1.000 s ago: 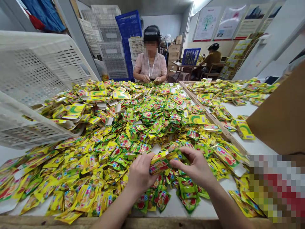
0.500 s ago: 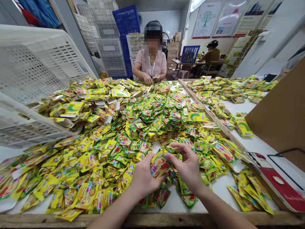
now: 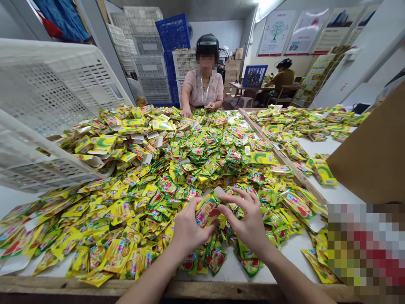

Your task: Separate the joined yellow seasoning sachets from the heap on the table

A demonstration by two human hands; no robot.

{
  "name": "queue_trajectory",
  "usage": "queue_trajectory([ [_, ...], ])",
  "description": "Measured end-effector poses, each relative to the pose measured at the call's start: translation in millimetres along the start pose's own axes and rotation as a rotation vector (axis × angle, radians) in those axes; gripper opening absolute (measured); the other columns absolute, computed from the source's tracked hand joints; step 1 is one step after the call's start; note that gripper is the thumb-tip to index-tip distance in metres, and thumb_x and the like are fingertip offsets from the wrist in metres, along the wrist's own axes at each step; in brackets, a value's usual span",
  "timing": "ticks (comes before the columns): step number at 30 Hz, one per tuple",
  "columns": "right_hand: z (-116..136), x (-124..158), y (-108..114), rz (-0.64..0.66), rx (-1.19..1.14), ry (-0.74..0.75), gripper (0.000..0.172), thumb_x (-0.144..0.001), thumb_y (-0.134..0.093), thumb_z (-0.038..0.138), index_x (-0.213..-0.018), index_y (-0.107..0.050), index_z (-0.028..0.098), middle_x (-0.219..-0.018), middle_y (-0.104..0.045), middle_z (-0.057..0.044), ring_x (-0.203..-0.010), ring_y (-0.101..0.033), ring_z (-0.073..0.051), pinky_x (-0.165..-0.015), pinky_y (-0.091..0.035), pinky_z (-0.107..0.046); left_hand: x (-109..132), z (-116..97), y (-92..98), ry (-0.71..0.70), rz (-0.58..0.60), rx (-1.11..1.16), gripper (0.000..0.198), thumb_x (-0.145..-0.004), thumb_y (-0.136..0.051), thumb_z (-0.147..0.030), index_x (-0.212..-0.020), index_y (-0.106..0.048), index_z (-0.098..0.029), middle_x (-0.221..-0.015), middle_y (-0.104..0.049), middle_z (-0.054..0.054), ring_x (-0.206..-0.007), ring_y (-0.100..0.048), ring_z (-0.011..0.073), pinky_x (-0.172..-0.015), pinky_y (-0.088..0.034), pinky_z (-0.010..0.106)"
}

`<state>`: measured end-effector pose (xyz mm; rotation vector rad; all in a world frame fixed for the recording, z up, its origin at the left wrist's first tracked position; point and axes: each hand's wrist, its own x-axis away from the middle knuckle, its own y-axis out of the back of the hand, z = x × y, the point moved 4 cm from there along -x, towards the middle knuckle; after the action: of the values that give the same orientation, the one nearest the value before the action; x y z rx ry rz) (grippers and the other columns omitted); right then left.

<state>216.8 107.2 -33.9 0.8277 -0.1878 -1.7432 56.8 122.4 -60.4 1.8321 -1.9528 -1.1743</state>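
Workroom w/ stacked plastic crates (image 3: 148, 55) upper middle of frame. White tabletop (image 3: 278, 253) heaped w/ yellow-green sachets (image 3: 158, 169), red fruit print, glossy foil. L hand (image 3: 190, 228) grips one sachet (image 3: 206, 210) at lower centre; R hand (image 3: 248, 219) just beside it, fingers spread & curved, holding nothing clear. Tilted white perforated crate (image 3: 47, 93) overhangs pile at left; co-worker (image 3: 204, 82) across tabletop, one hand on sachets.
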Motion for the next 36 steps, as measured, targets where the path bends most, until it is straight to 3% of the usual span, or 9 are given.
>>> queue_trajectory([
  [6, 4.4, 2.8, -15.3, 0.374, -0.001, -0.038, 0.015, -0.069, -0.074, 0.039, -0.071, -0.073, 0.024, -0.075, -0.072, -0.003, -0.091, -0.062, -0.03, -0.101, -0.025, -0.06, 0.5, 3.0, -5.2, -0.13, 0.01, -0.035, 0.037, -0.067, -0.067, -0.037, -0.097, -0.052, -0.021, -0.086, -0.067, 0.005, -0.076, -0.067, 0.0239, -0.065, -0.052, 0.033],
  [11, -9.1, -0.9, -17.2, 0.28, -0.424, -0.308, 0.029, -0.074, -0.066, 0.045, -0.082, -0.073, 0.018, -0.084, -0.074, -0.008, -0.08, -0.065, -0.025, -0.078, -0.05, -0.039, -3.1, 2.8, 2.9, 0.016, -0.075, 0.222, 0.064, -0.069, -0.071, -0.045, -0.121, -0.041, -0.022, -0.106, -0.061, 0.008, -0.094, -0.064, 0.0239, -0.076, -0.052, 0.035],
  [18, 0.2, 2.6, -27.9, 0.481, -0.594, -0.316, 0.032, -0.076, -0.065, 0.048, -0.081, -0.072, 0.017, -0.079, -0.072, -0.005, -0.078, -0.065, -0.021, -0.073, -0.052, -0.034, -1.3, 11.8, -6.2, 0.313, 0.197, 0.751, 0.039, -0.085, -0.05, -0.053, -0.108, -0.039, -0.024, -0.069, -0.053, -0.006, -0.033, -0.042, 0.0057, -0.033, -0.033, 0.019],
  [22, 4.8, 5.8, -16.1, 0.127, -0.437, -0.229, 0.023, -0.073, -0.07, 0.04, -0.084, -0.067, 0.02, -0.077, -0.066, -0.003, -0.076, -0.061, -0.019, -0.072, -0.05, -0.031, 1.6, 13.0, 1.0, 0.243, 0.04, 0.717, 0.033, -0.084, -0.052, -0.05, -0.103, -0.045, -0.023, -0.071, -0.054, -0.004, -0.042, -0.047, 0.0073, -0.041, -0.038, 0.021],
  [24, 2.7, 11.0, -6.9, -0.058, -0.428, -0.229, 0.044, -0.065, -0.078, 0.037, -0.103, -0.06, 0.023, -0.085, -0.064, -0.001, -0.075, -0.061, -0.017, -0.071, -0.051, -0.03, 5.1, 11.8, 3.3, 0.199, 0.001, 0.692, 0.033, -0.085, -0.051, -0.05, -0.104, -0.046, -0.023, -0.075, -0.056, -0.002, -0.048, -0.05, 0.0089, -0.047, -0.041, 0.022],
  [26, -4.0, 14.1, -5.8, 0.057, -0.475, -0.303, 0.061, -0.061, -0.08, 0.038, -0.114, -0.054, 0.024, -0.092, -0.064, -0.002, -0.071, -0.063, -0.015, -0.065, -0.053, -0.029, 7.9, 9.1, 2.8, 0.138, 0.063, 0.651, 0.033, -0.087, -0.047, -0.05, -0.105, -0.047, -0.022, -0.077, -0.056, -0.001, -0.052, -0.051, 0.0101, -0.051, -0.043, 0.024],
  [30, -30.4, -6.1, 15.8, 0.458, -0.446, -0.502, 0.043, -0.065, -0.077, 0.043, -0.097, -0.064, 0.018, -0.088, -0.07, -0.007, -0.069, -0.067, -0.019, -0.06, -0.056, -0.031, 5.9, 6.0, 5.6, 0.022, 0.182, 0.578, 0.047, -0.09, -0.043, -0.049, -0.126, -0.035, -0.021, -0.074, -0.056, -0.001, -0.056, -0.051, 0.0124, -0.055, -0.043, 0.025],
  [34, -59.8, -80.5, 120.8, -0.456, -0.258, -0.377, 0.041, -0.067, -0.076, 0.038, -0.099, -0.062, 0.018, -0.098, -0.069, -0.015, -0.079, -0.069, -0.026, -0.062, -0.055, -0.037, -3.9, 14.8, 26.7, 0.073, -0.125, 0.571, 0.05, -0.09, -0.045, -0.047, -0.129, -0.028, -0.02, -0.085, -0.059, 0.002, -0.061, -0.053, 0.0127, -0.057, -0.045, 0.026],
  [36, -66.1, -105.3, 160.8, -0.727, -0.169, -0.325, 0.049, -0.079, -0.064, 0.035, -0.122, -0.048, 0.018, -0.123, -0.058, -0.021, -0.106, -0.062, -0.028, -0.078, -0.052, -0.04, -6.6, 18.7, 36.1, 0.098, -0.263, 0.548, 0.044, -0.09, -0.046, -0.044, -0.124, -0.033, -0.019, -0.083, -0.058, 0.002, -0.059, -0.052, 0.0115, -0.057, -0.045, 0.025],
])
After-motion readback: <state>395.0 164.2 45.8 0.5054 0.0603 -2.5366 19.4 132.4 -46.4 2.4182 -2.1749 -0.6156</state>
